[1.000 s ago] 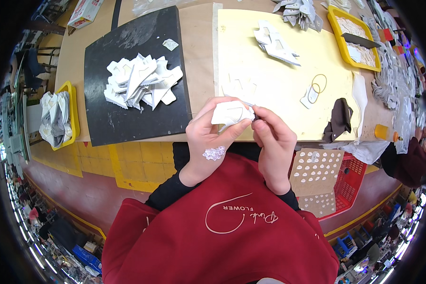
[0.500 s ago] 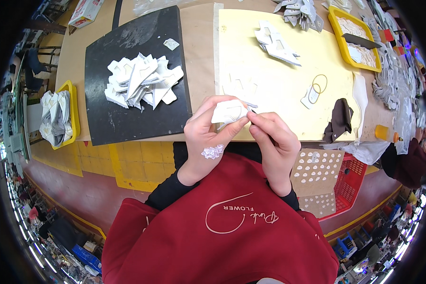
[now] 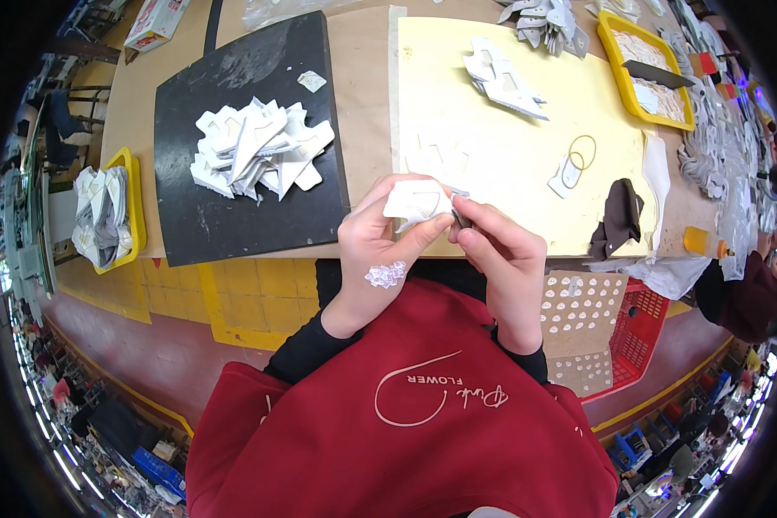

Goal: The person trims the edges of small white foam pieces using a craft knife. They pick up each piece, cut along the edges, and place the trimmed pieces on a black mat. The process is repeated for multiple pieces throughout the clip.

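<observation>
My left hand [image 3: 371, 229] is closed round a white cut panel [image 3: 413, 200], with the thumb along its lower edge. The panel looks like a shoe-upper part, with a curved line on its face. At its right end my right hand [image 3: 505, 255] pinches with thumb and forefinger; a small dark grey bit shows there, and I cannot tell whether it belongs to the panel. A patch of crinkled whitish film [image 3: 386, 274] sits on the back of my left hand. Left of the hands, a heap of similar white panels [image 3: 255, 148] lies on a black board [image 3: 242, 65].
More panels [image 3: 502, 82] lie on the yellow sheet [image 3: 509, 155], near rubber bands [image 3: 582, 154] and a dark brown cloth [image 3: 620, 217]. Yellow trays stand at the left [image 3: 135, 203] and far right [image 3: 615, 65]. Below the table's right side is a red crate [image 3: 639, 332].
My right fingers have shifted slightly at the panel's right end, and the dark grey bit there shows more. My left hand keeps its hold, with the panel tilted a little differently.
</observation>
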{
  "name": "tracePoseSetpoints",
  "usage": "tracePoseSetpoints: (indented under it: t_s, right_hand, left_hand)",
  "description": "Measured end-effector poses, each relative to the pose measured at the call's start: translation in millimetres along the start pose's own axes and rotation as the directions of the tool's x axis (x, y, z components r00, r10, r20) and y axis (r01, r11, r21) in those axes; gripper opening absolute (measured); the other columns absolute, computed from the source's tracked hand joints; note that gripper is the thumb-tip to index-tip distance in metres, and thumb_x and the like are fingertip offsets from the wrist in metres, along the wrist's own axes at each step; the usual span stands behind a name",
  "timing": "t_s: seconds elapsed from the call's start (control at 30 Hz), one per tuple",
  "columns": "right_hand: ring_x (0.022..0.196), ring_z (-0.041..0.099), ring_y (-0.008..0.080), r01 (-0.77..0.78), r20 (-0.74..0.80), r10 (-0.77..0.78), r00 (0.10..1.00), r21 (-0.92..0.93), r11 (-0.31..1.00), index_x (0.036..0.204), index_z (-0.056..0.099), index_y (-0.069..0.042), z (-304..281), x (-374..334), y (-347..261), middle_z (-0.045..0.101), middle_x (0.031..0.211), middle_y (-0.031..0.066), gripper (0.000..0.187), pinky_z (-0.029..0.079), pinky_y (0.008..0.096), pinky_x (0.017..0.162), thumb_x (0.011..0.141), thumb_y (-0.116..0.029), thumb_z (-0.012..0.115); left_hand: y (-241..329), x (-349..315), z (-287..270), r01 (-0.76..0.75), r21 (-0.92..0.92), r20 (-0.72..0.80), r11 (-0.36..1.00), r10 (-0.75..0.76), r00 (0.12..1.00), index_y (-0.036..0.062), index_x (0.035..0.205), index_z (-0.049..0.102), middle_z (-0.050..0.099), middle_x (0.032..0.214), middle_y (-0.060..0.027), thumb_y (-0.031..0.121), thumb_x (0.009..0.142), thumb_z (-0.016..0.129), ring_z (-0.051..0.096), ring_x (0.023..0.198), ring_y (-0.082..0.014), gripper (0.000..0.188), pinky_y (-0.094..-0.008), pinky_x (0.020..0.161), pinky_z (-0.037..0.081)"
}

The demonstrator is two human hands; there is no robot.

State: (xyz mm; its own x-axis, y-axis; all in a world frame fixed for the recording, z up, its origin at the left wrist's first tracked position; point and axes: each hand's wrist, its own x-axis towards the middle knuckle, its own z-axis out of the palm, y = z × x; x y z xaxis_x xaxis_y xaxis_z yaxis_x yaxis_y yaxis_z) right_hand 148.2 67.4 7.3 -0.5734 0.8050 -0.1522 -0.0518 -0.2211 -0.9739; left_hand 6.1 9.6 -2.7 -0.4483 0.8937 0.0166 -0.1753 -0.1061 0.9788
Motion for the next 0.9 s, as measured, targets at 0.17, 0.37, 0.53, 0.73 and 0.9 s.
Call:
tracePoseSetpoints:
  t_s: [0.17,0.37,0.53,0.73,0.9]
  right_hand:
    - [0.064,0.044,0.0053,-0.16,0.101,0.133,0.986,0.339,0.927,0.121,0.064,-0.004,-9,6,11,0.06,0.088,0.0049,0.028,0.033,0.0178,0.055,0.094,-0.005,0.058]
    - [0.063,0.05,0.0086,-0.26,0.15,0.218,0.964,0.69,0.676,0.11,0.068,-0.003,-5,3,1,0.061,0.085,0.0062,0.021,0.04,0.0204,0.055,0.089,-0.002,0.062]
    - [0.066,0.059,0.0136,0.381,0.076,-0.385,0.92,-0.412,0.828,0.102,0.072,-0.003,22,-2,1,0.062,0.081,0.0055,0.027,0.046,0.0253,0.056,0.077,0.006,0.071]
    - [0.061,0.057,0.0194,0.391,0.442,-0.132,0.887,-0.569,0.723,0.126,0.062,-0.019,21,2,-3,0.058,0.08,0.0044,0.046,0.048,0.0306,0.055,0.082,-0.005,0.066]
    - [0.069,0.056,0.0201,0.247,0.197,-0.152,0.969,-0.686,0.685,0.135,0.052,-0.01,7,23,-1,0.058,0.085,0.0075,0.06,0.047,0.0278,0.065,0.079,-0.004,0.071]
  left_hand:
    - [-5,1,-4,0.005,0.054,0.005,0.999,-0.005,1.0,-0.0063,0.102,0.065,0.062,0.107,-0.01,-0.003,0.084,0.068,0.061,0.097,-0.0156,0.019,-0.0262,0.084,0.048]
    - [-10,15,-12,-0.027,0.068,-0.005,0.997,0.027,1.0,-0.0071,0.105,0.066,0.061,0.108,-0.01,0.004,0.086,0.067,0.058,0.101,-0.0167,0.021,-0.0266,0.088,0.044]
    - [-18,23,-15,-0.14,0.47,-0.02,0.872,0.169,0.985,-0.0057,0.1,0.066,0.062,0.102,-0.0121,0.008,0.085,0.068,0.059,0.095,-0.0211,0.02,-0.0284,0.083,0.046]
    - [7,27,-41,-0.251,0.66,-0.017,0.708,0.348,0.937,-0.0006,0.082,0.068,0.064,0.103,-0.0096,0.011,0.081,0.072,0.06,0.091,-0.0238,0.012,-0.0335,0.077,0.048]
    - [44,39,-116,-0.142,0.781,-0.199,0.608,0.458,0.867,-0.0001,0.082,0.07,0.063,0.116,-0.0109,0.009,0.079,0.074,0.058,0.108,-0.0218,0.011,-0.0337,0.092,0.042]
